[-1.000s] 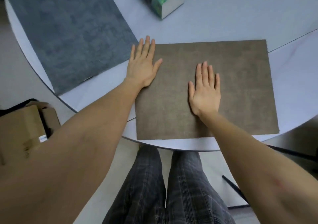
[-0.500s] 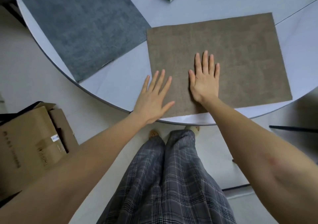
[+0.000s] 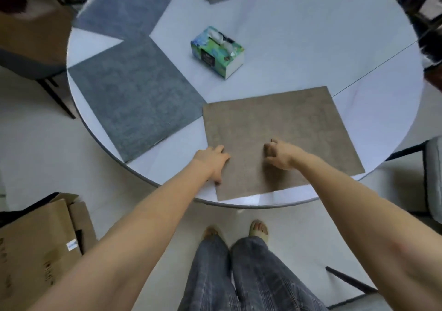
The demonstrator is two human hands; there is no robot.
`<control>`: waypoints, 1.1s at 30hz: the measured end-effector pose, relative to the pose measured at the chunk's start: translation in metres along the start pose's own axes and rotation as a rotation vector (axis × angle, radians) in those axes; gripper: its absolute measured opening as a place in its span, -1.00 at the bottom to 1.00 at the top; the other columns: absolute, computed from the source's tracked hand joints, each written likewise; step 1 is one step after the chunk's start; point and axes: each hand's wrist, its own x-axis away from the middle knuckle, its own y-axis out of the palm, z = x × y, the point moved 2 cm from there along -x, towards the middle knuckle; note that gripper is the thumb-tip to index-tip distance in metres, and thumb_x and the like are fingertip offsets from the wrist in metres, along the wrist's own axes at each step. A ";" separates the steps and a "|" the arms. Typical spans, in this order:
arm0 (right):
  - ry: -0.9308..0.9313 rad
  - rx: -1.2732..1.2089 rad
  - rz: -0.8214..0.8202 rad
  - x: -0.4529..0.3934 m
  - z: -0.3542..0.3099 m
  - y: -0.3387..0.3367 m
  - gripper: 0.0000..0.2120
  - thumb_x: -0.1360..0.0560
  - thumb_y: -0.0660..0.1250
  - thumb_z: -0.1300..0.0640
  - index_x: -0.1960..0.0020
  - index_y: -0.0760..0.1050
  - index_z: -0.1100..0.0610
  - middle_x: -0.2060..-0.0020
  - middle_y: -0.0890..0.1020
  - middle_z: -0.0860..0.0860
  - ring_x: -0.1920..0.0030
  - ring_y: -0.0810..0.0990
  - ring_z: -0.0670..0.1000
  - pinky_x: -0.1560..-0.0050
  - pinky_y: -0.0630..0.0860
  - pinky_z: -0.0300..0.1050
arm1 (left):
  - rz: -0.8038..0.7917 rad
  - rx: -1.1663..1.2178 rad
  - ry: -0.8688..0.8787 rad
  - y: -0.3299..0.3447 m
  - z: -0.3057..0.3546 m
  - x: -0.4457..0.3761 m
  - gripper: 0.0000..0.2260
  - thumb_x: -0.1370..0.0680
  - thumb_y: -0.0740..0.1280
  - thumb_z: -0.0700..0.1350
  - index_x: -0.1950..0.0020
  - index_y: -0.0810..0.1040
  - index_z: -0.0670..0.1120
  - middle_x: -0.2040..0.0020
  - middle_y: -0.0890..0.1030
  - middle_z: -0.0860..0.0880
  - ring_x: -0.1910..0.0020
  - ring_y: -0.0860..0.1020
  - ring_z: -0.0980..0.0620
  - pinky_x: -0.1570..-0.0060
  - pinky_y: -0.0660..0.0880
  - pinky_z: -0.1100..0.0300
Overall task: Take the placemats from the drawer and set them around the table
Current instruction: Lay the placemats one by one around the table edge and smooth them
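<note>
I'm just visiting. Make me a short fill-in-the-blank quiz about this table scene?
1. The tissue box stands on the round ____.
2. The mat under both hands is ____ in colour.
3. The grey mat lies to the ____ of the brown one.
4. The cardboard box sits on the ____.

Missing words: table; brown; left; floor

Both bare forearms reach forward from 7 and 5 o'clock, converging toward the middle. The left hand [image 3: 213, 161] lies palm down, fingers pointing to 3 o'clock. The right hand [image 3: 280, 153] hangs with fingers loosely curled, holding nothing.
</note>
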 end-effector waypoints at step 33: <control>-0.007 -0.145 0.529 0.056 0.479 -0.272 -0.75 -0.54 0.13 0.16 0.10 0.51 0.28 0.14 0.62 0.15 0.09 0.57 0.19 0.19 0.44 -0.04 | 0.515 0.162 0.007 -0.404 0.378 -0.209 -0.73 -0.60 0.18 0.06 -0.20 0.56 0.03 -0.17 0.58 0.01 -0.13 0.53 -0.05 -0.02 0.45 0.11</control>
